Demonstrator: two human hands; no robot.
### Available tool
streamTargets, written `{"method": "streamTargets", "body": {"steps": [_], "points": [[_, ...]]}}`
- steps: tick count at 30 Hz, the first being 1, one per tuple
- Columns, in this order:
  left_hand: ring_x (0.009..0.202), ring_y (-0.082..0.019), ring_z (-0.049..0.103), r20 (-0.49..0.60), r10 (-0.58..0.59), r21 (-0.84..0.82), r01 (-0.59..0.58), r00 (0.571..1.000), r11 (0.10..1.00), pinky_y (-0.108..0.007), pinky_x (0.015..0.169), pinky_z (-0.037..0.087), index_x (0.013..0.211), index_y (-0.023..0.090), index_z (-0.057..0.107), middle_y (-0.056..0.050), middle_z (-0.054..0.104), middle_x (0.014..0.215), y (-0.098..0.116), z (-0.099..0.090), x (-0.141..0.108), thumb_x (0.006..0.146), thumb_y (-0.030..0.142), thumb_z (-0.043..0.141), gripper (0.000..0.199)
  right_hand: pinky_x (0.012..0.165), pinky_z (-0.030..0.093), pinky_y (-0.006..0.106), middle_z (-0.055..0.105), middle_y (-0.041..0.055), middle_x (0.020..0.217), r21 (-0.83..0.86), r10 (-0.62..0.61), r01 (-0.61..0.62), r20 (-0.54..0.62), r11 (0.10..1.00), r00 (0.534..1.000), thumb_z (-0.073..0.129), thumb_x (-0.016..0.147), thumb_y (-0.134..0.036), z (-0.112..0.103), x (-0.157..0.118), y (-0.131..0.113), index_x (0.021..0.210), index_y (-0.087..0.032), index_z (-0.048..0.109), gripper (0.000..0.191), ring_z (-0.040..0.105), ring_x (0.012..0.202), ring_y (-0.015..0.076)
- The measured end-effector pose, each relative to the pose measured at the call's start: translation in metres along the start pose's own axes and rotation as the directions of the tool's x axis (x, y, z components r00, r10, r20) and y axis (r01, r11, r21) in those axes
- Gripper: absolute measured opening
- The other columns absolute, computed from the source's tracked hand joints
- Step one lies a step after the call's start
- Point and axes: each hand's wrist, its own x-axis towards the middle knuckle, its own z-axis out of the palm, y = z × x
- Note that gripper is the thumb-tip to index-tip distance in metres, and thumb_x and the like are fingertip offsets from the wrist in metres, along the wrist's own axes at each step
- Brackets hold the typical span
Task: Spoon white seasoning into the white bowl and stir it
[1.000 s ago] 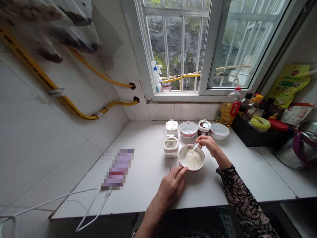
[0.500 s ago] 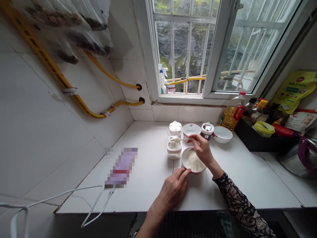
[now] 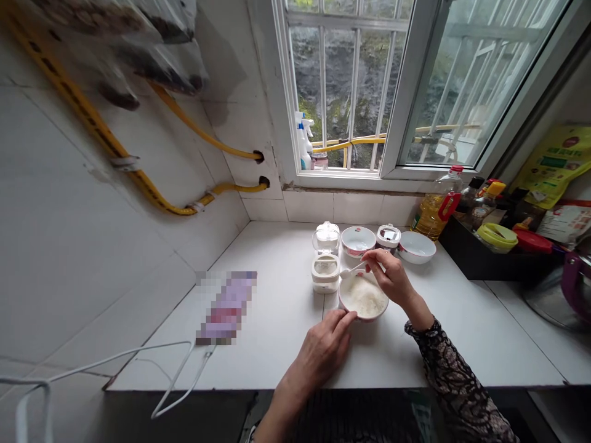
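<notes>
A white bowl [image 3: 363, 318] with a pinkish rim holds a pale, grainy heap [image 3: 365, 296]. My left hand [image 3: 325, 344] grips the bowl's near-left rim with thumb and fingers. Above the bowl's far side, my right hand [image 3: 391, 277] pinches the handle of a small white spoon [image 3: 346, 274], whose head is over the bowl's left rim. Just left of the bowl stands an open white container [image 3: 325, 283] with pale contents; its lid [image 3: 327, 236] is raised behind it.
Behind are a white bowl [image 3: 358, 241], a lidded jar [image 3: 388, 237] and another bowl [image 3: 417, 247]. An oil bottle [image 3: 436, 206] and a black box of condiments [image 3: 471, 258] stand right. A blurred purple object [image 3: 226, 307] with a white cable lies left.
My right hand has moved right with the spoon, whose head has gone from over the open container to the bowl's edge. My left hand stays at the bowl. The view has shifted slightly.
</notes>
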Motion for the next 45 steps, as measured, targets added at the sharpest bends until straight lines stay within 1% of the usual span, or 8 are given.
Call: {"method": "streamTargets", "body": {"steps": [7, 12, 16, 21, 27, 33, 39, 45], "points": [[0.090, -0.020, 0.066, 0.012, -0.008, 0.002, 0.008, 1.000, 1.000, -0.028, 0.073, 0.058, 0.128, 0.018, 0.047, -0.009, 0.064, 0.103, -0.001, 0.001, -0.001, 0.088, 0.007, 0.043, 0.042, 0.074, 0.038, 0.032, 0.068, 0.0050, 0.074, -0.184, -0.033, 0.102, 0.342, 0.978, 0.939, 0.047, 0.091, -0.004, 0.004, -0.009, 0.007, 0.086, -0.017, 0.062, 0.021, 0.057, 0.071, 0.0176], [0.091, -0.020, 0.066, 0.012, -0.002, 0.008, 0.002, 1.000, 1.000, -0.028, 0.074, 0.058, 0.129, 0.017, 0.046, -0.009, 0.064, 0.103, -0.002, 0.002, -0.003, 0.089, 0.007, 0.044, 0.042, 0.075, 0.036, 0.031, 0.067, 0.0030, 0.072, -0.161, 0.052, 0.030, 0.480, 0.986, 0.875, 0.048, 0.088, -0.002, 0.007, -0.010, 0.002, 0.081, -0.017, 0.063, 0.022, 0.055, 0.068, 0.0150], [0.092, -0.020, 0.066, 0.024, -0.008, 0.002, 0.008, 1.000, 1.000, -0.029, 0.076, 0.058, 0.131, 0.018, 0.045, -0.009, 0.064, 0.104, -0.001, 0.002, -0.003, 0.089, 0.008, 0.043, 0.043, 0.067, 0.038, 0.028, 0.060, -0.0010, 0.062, -0.023, 0.220, -0.237, 0.473, 0.971, 0.853, 0.045, 0.090, -0.008, -0.001, -0.008, 0.004, 0.077, -0.017, 0.062, 0.023, 0.051, 0.059, 0.0126], [0.093, -0.020, 0.066, 0.018, -0.007, -0.003, 0.007, 1.000, 1.000, -0.028, 0.076, 0.058, 0.131, 0.018, 0.046, -0.010, 0.064, 0.105, -0.001, 0.002, -0.003, 0.088, 0.007, 0.044, 0.044, 0.060, 0.040, 0.025, 0.057, -0.0018, 0.058, 0.272, 0.352, -0.515, 0.475, 0.813, 0.807, 0.052, 0.084, -0.021, -0.009, -0.006, 0.020, 0.075, -0.017, 0.063, 0.014, 0.052, 0.058, 0.0128], [0.092, -0.020, 0.066, 0.015, -0.007, 0.001, 0.007, 1.000, 1.000, -0.028, 0.074, 0.058, 0.130, 0.017, 0.046, -0.010, 0.065, 0.105, 0.000, 0.001, -0.002, 0.088, 0.007, 0.043, 0.043, 0.058, 0.041, 0.027, 0.058, -0.0012, 0.054, 0.457, 0.468, -0.663, 0.475, 0.593, 0.746, 0.061, 0.071, -0.025, -0.009, -0.003, 0.032, 0.069, -0.016, 0.065, 0.010, 0.052, 0.054, 0.0130], [0.092, -0.020, 0.066, 0.019, -0.007, -0.007, 0.007, 1.000, 1.000, -0.028, 0.075, 0.058, 0.129, 0.018, 0.046, -0.009, 0.064, 0.105, 0.000, 0.000, -0.001, 0.087, 0.007, 0.044, 0.043, 0.056, 0.039, 0.028, 0.057, -0.0014, 0.049, 0.454, 0.553, -0.715, 0.454, 0.532, 0.699, 0.062, 0.065, -0.025, -0.009, -0.002, 0.035, 0.066, -0.016, 0.066, 0.009, 0.050, 0.049, 0.0121], [0.092, -0.020, 0.066, 0.020, -0.010, -0.007, 0.010, 1.000, 1.000, -0.028, 0.074, 0.059, 0.130, 0.019, 0.045, -0.009, 0.064, 0.105, 0.000, 0.000, -0.002, 0.088, 0.008, 0.043, 0.044, 0.056, 0.039, 0.027, 0.059, -0.0012, 0.051, 0.505, 0.589, -0.691, 0.376, 0.517, 0.715, 0.066, 0.063, -0.033, -0.004, 0.000, 0.036, 0.069, -0.016, 0.066, 0.018, 0.051, 0.050, 0.0117], [0.093, -0.020, 0.067, 0.013, -0.009, -0.011, 0.009, 1.000, 1.000, -0.029, 0.076, 0.059, 0.130, 0.019, 0.046, -0.010, 0.065, 0.105, -0.001, 0.001, -0.002, 0.087, 0.007, 0.043, 0.044, 0.067, 0.049, 0.032, 0.066, 0.0024, 0.068, 0.539, 0.525, -0.509, 0.140, 0.671, 0.840, 0.059, 0.080, -0.043, 0.020, 0.006, 0.017, 0.085, -0.019, 0.062, 0.025, 0.062, 0.066, 0.0175]]}}
